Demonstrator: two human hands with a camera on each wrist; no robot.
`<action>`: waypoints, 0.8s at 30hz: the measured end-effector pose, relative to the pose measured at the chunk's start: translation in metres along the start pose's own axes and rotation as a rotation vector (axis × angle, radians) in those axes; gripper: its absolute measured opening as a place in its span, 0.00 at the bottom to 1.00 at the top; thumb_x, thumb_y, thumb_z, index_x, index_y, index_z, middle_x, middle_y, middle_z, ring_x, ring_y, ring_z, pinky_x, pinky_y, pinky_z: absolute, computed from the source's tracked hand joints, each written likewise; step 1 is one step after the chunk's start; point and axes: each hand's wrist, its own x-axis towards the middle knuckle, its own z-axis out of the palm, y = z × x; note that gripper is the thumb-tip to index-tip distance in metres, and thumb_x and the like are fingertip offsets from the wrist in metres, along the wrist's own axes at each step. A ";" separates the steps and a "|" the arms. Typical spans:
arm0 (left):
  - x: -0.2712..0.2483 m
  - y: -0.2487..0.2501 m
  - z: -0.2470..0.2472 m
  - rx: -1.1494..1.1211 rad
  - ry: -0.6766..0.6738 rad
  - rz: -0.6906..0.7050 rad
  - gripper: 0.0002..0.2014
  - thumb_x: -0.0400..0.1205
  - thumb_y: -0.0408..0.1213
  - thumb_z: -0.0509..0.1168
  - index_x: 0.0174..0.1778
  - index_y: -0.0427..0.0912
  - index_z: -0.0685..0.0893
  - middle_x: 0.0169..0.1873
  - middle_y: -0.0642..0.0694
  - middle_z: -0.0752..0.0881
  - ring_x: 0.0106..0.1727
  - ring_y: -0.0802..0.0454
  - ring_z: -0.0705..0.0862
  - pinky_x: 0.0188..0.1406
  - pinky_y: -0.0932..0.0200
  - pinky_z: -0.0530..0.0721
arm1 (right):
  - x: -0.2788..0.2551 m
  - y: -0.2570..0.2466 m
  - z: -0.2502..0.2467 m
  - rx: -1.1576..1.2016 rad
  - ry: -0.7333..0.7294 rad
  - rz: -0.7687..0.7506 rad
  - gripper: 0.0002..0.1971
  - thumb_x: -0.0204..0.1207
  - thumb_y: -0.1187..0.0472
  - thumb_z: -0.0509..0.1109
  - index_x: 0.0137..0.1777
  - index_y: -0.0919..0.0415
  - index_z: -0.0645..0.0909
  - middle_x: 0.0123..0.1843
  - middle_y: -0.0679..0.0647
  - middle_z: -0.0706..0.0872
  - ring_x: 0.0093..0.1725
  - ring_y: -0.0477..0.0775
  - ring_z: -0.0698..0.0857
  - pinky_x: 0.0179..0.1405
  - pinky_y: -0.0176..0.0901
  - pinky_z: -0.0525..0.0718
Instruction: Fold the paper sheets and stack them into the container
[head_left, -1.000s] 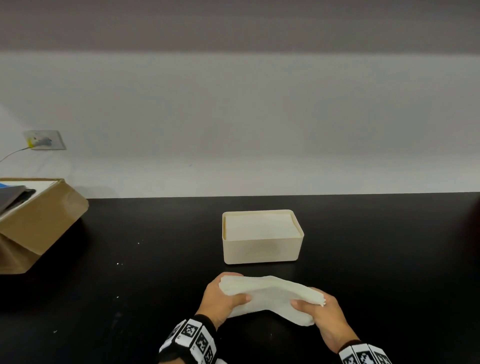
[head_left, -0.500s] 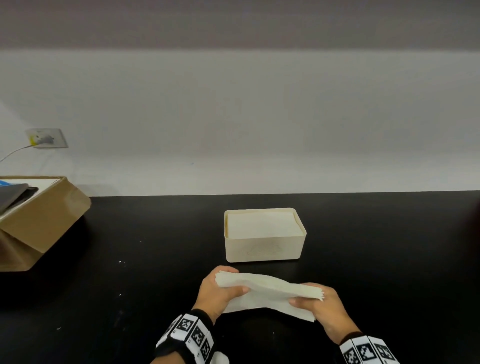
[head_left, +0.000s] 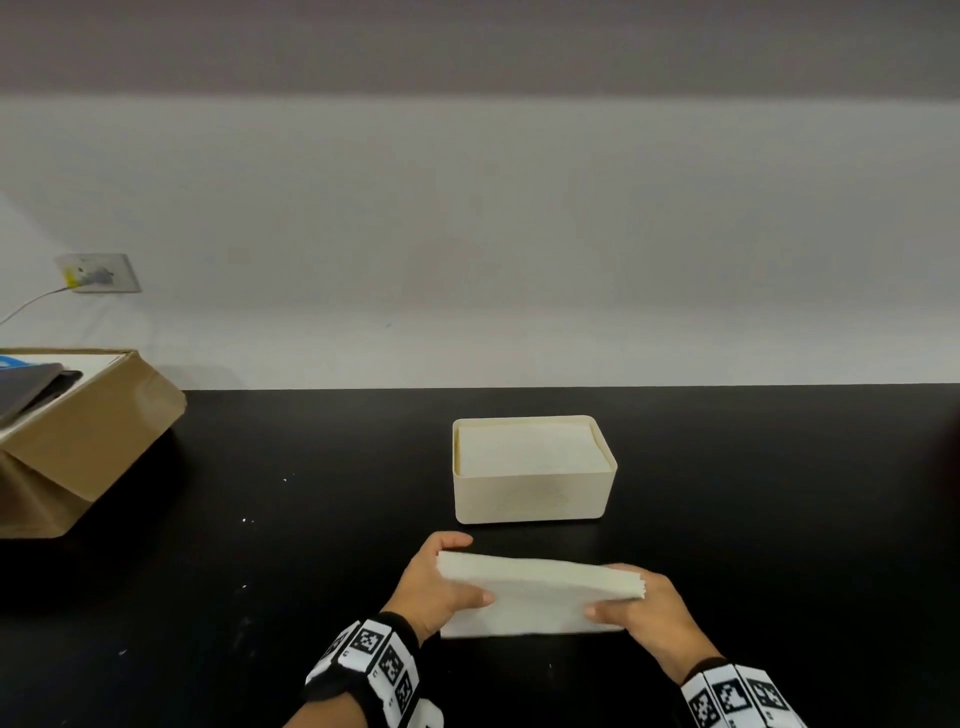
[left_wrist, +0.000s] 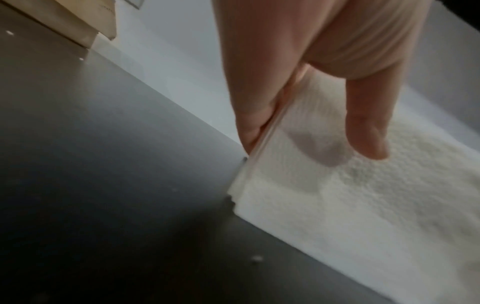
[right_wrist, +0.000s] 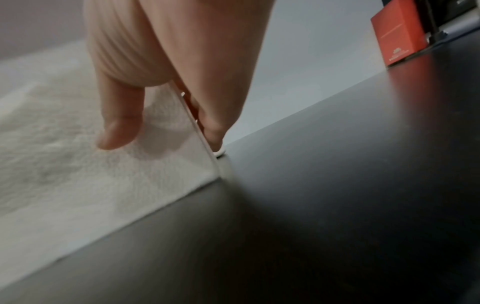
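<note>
A folded stack of white paper sheets (head_left: 535, 592) stands on its long edge on the black table, just in front of the cream container (head_left: 530, 496). My left hand (head_left: 439, 584) grips its left end, thumb on the near face and fingers behind. My right hand (head_left: 636, 603) grips the right end the same way. In the left wrist view the thumb presses the textured paper sheets (left_wrist: 363, 195) while fingers (left_wrist: 249, 115) lie behind the edge. The right wrist view shows the paper sheets (right_wrist: 78, 164) pinched likewise. The container holds white folded sheets (head_left: 527, 448) nearly to its rim.
An open cardboard box (head_left: 78, 441) with dark items inside sits at the table's left edge. A red box (right_wrist: 400, 37) stands far to the right. A wall socket (head_left: 98, 273) with a cable is on the white wall behind. The black table (head_left: 779, 545) stretches both ways.
The drooping, curved stack has been straightened and lowered, so its bottom edge now rests on the table. Both hands kept their grip on the ends.
</note>
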 end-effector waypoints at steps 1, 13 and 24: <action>0.001 -0.002 0.000 0.021 -0.011 -0.033 0.32 0.67 0.24 0.77 0.62 0.51 0.73 0.54 0.52 0.79 0.55 0.57 0.79 0.50 0.64 0.80 | 0.000 0.001 0.000 -0.012 -0.013 0.018 0.19 0.62 0.78 0.78 0.47 0.56 0.83 0.47 0.54 0.89 0.48 0.49 0.86 0.41 0.35 0.81; 0.006 -0.013 0.000 0.085 -0.062 -0.203 0.30 0.68 0.27 0.77 0.67 0.43 0.77 0.62 0.46 0.83 0.67 0.47 0.80 0.73 0.45 0.75 | 0.007 0.007 0.006 0.001 0.028 0.118 0.18 0.64 0.73 0.80 0.49 0.56 0.82 0.49 0.55 0.89 0.53 0.56 0.87 0.64 0.55 0.82; 0.007 0.006 -0.003 0.086 0.046 0.062 0.10 0.74 0.27 0.73 0.42 0.45 0.79 0.45 0.50 0.85 0.50 0.57 0.84 0.47 0.64 0.82 | 0.014 -0.012 -0.002 -0.020 0.032 -0.038 0.11 0.64 0.76 0.78 0.45 0.65 0.87 0.46 0.58 0.90 0.49 0.55 0.88 0.47 0.43 0.85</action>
